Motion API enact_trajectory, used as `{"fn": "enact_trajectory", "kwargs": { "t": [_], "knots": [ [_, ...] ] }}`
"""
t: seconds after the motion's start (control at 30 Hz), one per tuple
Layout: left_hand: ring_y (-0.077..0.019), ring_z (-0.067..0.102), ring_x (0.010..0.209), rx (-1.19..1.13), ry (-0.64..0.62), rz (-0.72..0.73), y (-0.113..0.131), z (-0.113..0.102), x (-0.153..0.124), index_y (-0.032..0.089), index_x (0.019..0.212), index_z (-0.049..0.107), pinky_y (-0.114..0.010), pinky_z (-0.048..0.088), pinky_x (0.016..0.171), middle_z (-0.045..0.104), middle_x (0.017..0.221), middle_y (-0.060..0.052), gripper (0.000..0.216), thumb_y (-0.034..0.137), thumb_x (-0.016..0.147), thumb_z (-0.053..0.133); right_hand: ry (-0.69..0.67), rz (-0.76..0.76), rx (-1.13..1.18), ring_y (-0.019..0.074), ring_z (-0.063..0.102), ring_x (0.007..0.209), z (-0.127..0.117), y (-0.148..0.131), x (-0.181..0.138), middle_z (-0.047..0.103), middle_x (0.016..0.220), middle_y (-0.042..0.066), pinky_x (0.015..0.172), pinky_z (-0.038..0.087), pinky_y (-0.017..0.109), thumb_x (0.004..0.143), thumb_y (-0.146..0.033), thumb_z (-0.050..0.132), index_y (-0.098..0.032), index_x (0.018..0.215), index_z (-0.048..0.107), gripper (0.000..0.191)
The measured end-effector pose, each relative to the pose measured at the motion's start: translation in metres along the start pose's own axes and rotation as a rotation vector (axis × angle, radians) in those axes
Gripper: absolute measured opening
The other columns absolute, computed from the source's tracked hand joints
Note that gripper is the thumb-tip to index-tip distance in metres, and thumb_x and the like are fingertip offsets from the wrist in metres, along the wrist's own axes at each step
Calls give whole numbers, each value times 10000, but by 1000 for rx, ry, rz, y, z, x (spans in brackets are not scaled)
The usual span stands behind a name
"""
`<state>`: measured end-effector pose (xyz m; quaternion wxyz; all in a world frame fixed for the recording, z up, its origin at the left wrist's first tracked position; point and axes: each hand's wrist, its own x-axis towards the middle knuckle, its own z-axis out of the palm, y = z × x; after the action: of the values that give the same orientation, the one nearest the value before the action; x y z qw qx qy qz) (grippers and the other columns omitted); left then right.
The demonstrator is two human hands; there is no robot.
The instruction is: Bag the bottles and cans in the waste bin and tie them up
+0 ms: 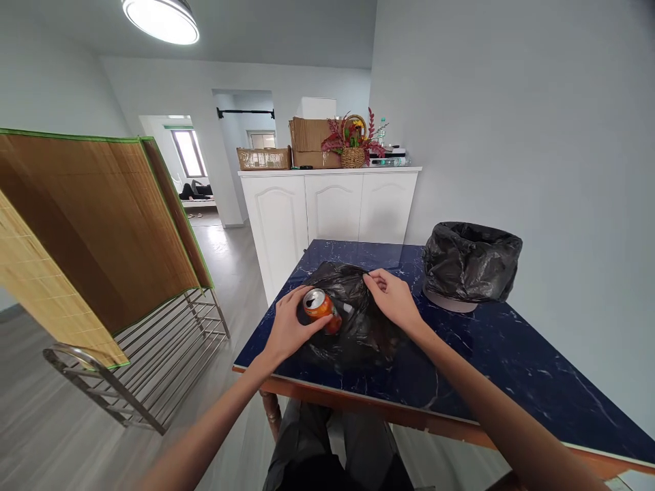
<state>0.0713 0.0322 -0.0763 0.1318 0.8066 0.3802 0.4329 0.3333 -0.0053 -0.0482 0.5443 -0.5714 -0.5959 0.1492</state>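
Observation:
An orange drink can (323,308), its silver top tilted toward me and its mouth opened, lies at the black plastic bag (358,344). My left hand (291,324) grips the can from the left, thumb across its near side and fingers behind it. With thumb and fingers pinched together, my right hand (391,298) holds the far right edge of the bag. The bag is crumpled and spread over the dark blue marbled tabletop (512,382). Something small and white shows on the bag just right of the can; I cannot make out what it is.
On the table's right stands a bin lined with a black bag (471,262). Behind the table is a white cabinet (332,204) bearing cardboard boxes (313,140) and a flower basket (353,157). A metal rack (168,361) with a bamboo mat (102,225) stands left.

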Motion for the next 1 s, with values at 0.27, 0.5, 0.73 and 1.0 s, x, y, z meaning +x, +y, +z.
{"fn": "enact_trajectory", "kwargs": {
  "t": [0.27, 0.5, 0.73, 1.0],
  "knots": [
    [-329, 697, 1273, -478, 219, -268, -8, -59, 4, 215, 1350, 654, -489, 552, 1129, 735, 1366, -106, 730, 561, 754, 895, -76, -1, -12, 235, 690, 792, -7, 9, -25, 750, 866, 64, 745, 510, 349, 1000, -614, 534, -228, 907, 673, 420],
    [-296, 688, 1261, -498, 465, -241, -24, -69, 38, 208, 1300, 647, -437, 575, 1089, 695, 1382, -108, 686, 503, 744, 921, -299, -119, -26, 183, 609, 720, -13, -14, -54, 665, 777, -2, 689, 446, 299, 1048, -507, 549, -237, 871, 630, 333],
    [-286, 726, 1157, -358, 273, -263, -56, -39, 48, 212, 1346, 612, -468, 575, 1058, 721, 1311, -104, 754, 523, 727, 910, -523, -253, -207, 201, 665, 837, -28, -24, -83, 728, 925, 22, 748, 450, 314, 1089, -350, 522, -238, 1009, 643, 183],
    [-295, 730, 1126, -130, 177, -234, -76, -25, 60, 233, 1365, 607, -478, 563, 1052, 733, 1296, -104, 759, 595, 749, 862, -579, -248, -160, 198, 676, 903, -34, -22, -82, 735, 978, 13, 801, 473, 324, 1063, -311, 603, -242, 1039, 639, 81]
  ]
}}
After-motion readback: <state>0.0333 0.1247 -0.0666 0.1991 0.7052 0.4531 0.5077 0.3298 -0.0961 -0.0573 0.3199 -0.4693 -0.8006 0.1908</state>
